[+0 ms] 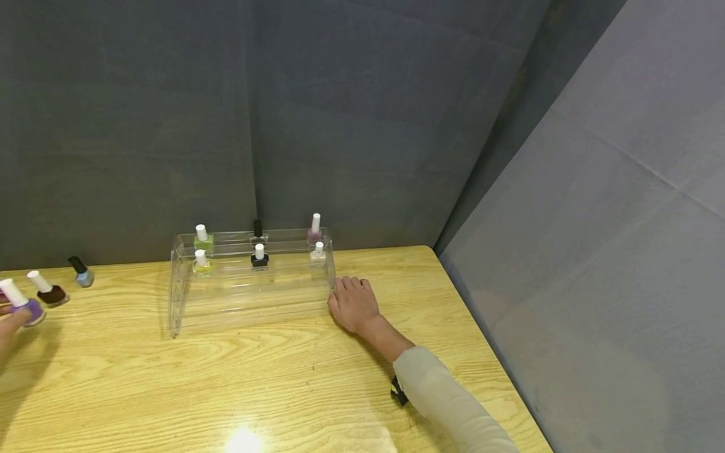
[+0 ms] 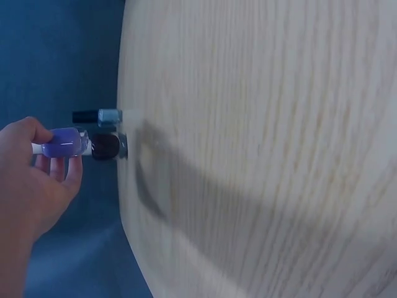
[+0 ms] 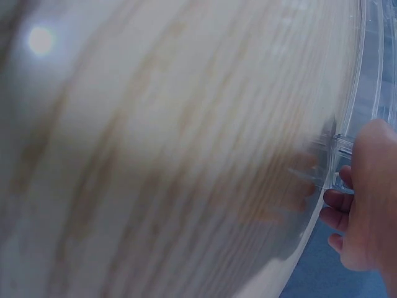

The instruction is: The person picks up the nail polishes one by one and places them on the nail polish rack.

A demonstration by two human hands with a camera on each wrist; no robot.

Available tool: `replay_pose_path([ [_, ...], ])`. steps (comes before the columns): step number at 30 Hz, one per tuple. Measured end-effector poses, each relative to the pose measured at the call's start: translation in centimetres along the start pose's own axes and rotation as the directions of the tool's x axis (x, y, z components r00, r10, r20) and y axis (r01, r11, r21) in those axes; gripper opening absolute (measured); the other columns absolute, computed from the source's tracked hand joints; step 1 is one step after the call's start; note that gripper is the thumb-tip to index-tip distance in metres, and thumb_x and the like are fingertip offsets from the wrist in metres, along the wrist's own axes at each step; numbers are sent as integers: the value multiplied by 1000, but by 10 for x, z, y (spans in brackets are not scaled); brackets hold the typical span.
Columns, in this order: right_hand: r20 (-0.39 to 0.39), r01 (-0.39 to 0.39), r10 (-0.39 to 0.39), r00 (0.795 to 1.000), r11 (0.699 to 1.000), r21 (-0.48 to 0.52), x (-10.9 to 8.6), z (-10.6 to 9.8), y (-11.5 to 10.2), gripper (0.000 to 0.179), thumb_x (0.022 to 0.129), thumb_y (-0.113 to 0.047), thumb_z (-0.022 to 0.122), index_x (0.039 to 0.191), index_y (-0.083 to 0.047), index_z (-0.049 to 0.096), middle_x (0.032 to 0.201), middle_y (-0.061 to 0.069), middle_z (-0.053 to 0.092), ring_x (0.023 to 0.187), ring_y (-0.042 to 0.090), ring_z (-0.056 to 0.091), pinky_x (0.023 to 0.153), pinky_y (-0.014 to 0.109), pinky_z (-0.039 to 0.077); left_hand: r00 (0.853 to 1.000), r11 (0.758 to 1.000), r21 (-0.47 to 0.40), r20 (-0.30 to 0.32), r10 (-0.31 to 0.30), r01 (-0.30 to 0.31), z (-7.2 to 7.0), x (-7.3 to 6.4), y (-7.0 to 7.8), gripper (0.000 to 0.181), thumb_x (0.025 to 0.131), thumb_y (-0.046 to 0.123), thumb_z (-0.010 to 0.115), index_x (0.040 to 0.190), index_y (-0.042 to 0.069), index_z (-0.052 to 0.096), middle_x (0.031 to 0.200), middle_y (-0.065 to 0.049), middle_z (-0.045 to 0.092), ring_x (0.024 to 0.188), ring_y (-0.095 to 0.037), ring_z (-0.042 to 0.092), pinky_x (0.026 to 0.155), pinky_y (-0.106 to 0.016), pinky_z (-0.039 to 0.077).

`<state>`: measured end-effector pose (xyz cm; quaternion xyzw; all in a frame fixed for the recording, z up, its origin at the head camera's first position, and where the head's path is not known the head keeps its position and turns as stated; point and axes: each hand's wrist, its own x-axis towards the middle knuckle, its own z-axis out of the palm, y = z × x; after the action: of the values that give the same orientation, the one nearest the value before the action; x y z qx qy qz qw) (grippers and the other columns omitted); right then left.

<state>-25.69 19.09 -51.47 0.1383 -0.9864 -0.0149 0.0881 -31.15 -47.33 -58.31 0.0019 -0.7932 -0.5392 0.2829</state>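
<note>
At the left edge of the head view, my left hand (image 1: 10, 324) pinches a nail polish bottle (image 1: 35, 312) with purple polish and a white cap. The left wrist view shows thumb and fingers about the purple bottle (image 2: 62, 142). Just behind it, a dark brown nail polish bottle (image 1: 53, 296) with a white cap and a light blue one (image 1: 85, 278) with a black cap stand on the table. My right hand (image 1: 354, 306) rests at the right front end of a clear stepped rack (image 1: 226, 309). In the right wrist view its fingers (image 3: 335, 217) are loosely bent beside the rack's corner; firm contact is hard to tell.
Nail polish bottles stand in two rows on the rack's upper steps, among them a green one (image 1: 204, 241), a yellow one (image 1: 201, 267) and a black one (image 1: 259, 259). A small black object (image 1: 399, 391) lies partly under the right sleeve. Dark cloth (image 1: 362, 126) hangs behind the table.
</note>
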Motion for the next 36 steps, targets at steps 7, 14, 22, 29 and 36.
replay_pose_path([
  [7, 2, 3, -3, 1000, 1000, -1, 0, 0, -1, 33, 106, -33, 27, 103, -11, 52, 99, 6, 54, 98, 27, 52, 92, 45, 38, 999, 996, -74, -16, 46, -47, 15, 9, 15, 61, 80, -18, 62, 128, 18, 51, 110, 9, 50, 97, 2, 51, 79, -2, 42],
  [14, 29, -13, 13, 999, 1000, -8, 0, -2, -2, 35, 107, -33, 26, 107, -11, 53, 103, 6, 55, 101, 26, 52, 94, 45, 38, 977, 996, 35, 197, 78, -86, 32, -4, 94, 62, 89, -12, 60, 135, 26, 40, 113, 18, 43, 94, 9, 47, 79, -1, 39],
  [22, 51, -22, 23, 998, 1000, -13, -1, -3, -2, 35, 108, -34, 27, 109, -11, 53, 104, 5, 54, 102, 26, 52, 95, 45, 38, 883, 988, 72, 461, 91, -139, 63, -31, 215, 53, 95, -7, 59, 138, -9, 28, 117, 5, 42, 95, 14, 46, 73, -4, 43],
  [29, 62, -18, 19, 998, 1000, -16, -1, -4, -2, 35, 108, -34, 26, 110, -11, 53, 105, 5, 53, 102, 26, 51, 95, 45, 37, 828, 986, -32, 540, 154, -163, 92, -37, 245, 55, 95, -8, 58, 140, 8, 32, 118, 5, 47, 98, 7, 51, 74, -10, 48],
  [36, 68, -20, 20, 998, 1000, -12, 1, -4, -1, 36, 108, -35, 25, 112, -12, 52, 106, 5, 53, 104, 26, 51, 96, 45, 36, 793, 981, -69, 579, 189, -183, 119, -41, 255, 59, 93, -13, 57, 143, -2, 27, 123, -21, 46, 98, 4, 50, 75, -10, 48],
])
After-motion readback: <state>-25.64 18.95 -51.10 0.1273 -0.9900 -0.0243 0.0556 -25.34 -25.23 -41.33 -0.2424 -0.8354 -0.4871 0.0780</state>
